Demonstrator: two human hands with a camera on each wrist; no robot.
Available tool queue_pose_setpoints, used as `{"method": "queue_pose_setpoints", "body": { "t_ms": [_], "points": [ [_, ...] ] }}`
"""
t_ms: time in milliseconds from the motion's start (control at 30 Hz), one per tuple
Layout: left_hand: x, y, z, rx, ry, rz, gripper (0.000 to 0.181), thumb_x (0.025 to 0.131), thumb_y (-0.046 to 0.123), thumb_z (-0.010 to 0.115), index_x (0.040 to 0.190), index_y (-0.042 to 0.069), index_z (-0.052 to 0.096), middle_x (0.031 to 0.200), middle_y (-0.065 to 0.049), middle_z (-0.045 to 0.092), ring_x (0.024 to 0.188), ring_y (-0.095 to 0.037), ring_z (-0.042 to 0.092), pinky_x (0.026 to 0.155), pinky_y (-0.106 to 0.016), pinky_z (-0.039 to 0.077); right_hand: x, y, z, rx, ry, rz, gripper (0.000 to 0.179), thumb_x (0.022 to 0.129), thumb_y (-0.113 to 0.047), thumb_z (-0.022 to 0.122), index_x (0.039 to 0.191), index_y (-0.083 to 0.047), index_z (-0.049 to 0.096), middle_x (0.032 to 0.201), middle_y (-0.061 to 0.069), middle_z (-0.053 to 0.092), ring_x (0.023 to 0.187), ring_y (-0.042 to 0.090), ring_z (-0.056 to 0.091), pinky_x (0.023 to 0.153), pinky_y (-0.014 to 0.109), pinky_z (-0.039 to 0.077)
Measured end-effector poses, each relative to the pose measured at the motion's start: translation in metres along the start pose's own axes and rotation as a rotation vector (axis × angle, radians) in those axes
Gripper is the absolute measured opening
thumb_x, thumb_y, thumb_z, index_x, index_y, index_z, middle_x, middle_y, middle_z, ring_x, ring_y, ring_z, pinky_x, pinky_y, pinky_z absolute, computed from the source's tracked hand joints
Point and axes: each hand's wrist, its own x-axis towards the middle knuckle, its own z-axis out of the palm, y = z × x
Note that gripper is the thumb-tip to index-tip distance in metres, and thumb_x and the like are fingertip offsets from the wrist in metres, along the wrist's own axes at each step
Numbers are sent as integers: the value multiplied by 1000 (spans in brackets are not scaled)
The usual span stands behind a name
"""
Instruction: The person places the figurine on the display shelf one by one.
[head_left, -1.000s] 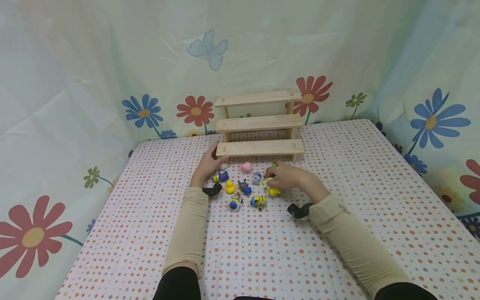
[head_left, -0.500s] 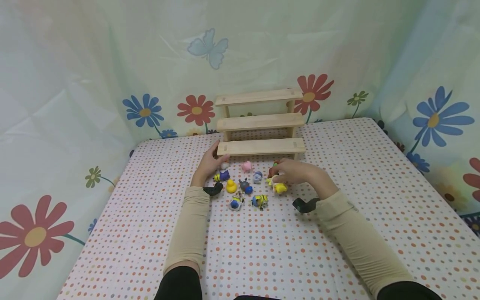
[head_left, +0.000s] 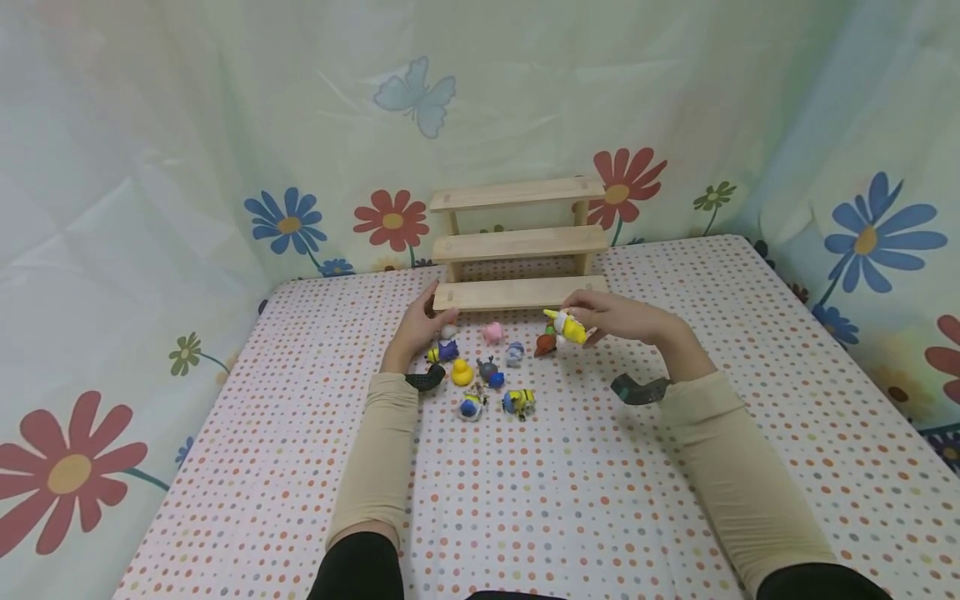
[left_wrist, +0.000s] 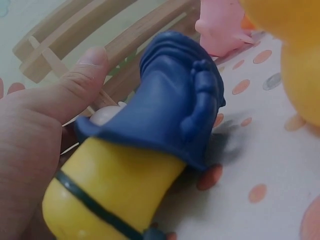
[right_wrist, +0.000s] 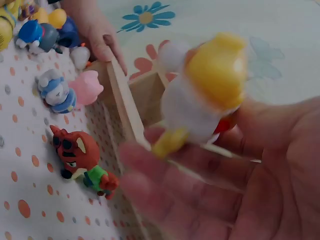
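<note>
My right hand [head_left: 626, 318] holds a small yellow-and-white toy figurine [head_left: 570, 327] above the table, near the right end of the lowest step of a three-tier wooden shelf [head_left: 517, 293]. In the right wrist view the figurine [right_wrist: 200, 90] is blurred, pinched between thumb and fingers. My left hand [head_left: 412, 333] grips the left end of that lowest step, thumb in front and fingers along the side. Just beside it, a yellow toy figure with a blue hat [left_wrist: 165, 100] lies on the table. Below the held figurine lies a red-brown fox figurine [right_wrist: 80, 155] with a green top.
Several more toys lie in front of the shelf: a pink pig [head_left: 492, 333], a yellow duck [head_left: 462, 372], a blue-and-white figurine [head_left: 514, 354], a grey-and-blue one [head_left: 491, 372] and a yellow-and-blue one [head_left: 519, 403]. A flowered curtain [head_left: 510, 83] hangs behind the dotted tablecloth [head_left: 510, 500].
My right hand has lifted the yellow-and-white figurine from among the toys and carried it right and toward the shelf, uncovering the fox figurine. My left hand has stayed at the shelf's end.
</note>
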Motion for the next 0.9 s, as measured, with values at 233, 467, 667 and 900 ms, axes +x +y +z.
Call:
{"method": "queue_pose_setpoints", "body": {
  "t_ms": [233, 467, 667, 900],
  "points": [
    [-3, -1, 0, 0, 9, -3, 100, 78, 56, 68, 154, 22, 14, 155, -7, 32, 139, -23, 37, 114, -40, 31, 13, 26, -1, 721, -87, -159, 43, 105, -27, 32, 144, -10, 29, 126, 16, 56, 111, 30, 62, 93, 48, 51],
    [-1, 1, 0, -26, -1, 7, 102, 76, 57, 69, 154, 23, 14, 153, -6, 34, 135, -23, 41, 110, -40, 36, 16, 26, -5, 1191, 17, -247, 61, 102, -42, 34, 153, -19, 8, 128, 13, 54, 109, 30, 63, 90, 34, 54],
    [-1, 2, -2, -18, 0, 9, 100, 78, 55, 69, 154, 23, 13, 154, -6, 33, 137, -23, 40, 112, -40, 34, 17, 12, -1, 901, 276, -132, 52, 100, -27, 47, 146, -17, 26, 124, 14, 39, 96, 19, 67, 82, 22, 55],
    [-4, 3, -2, -14, -5, -10, 99, 77, 57, 69, 154, 27, 14, 153, -6, 36, 135, -23, 41, 111, -40, 35, 21, 15, 3, 565, 415, 88, 61, 100, -32, 45, 150, -12, 16, 143, 25, 32, 101, 17, 67, 87, 26, 54]
  ]
}}
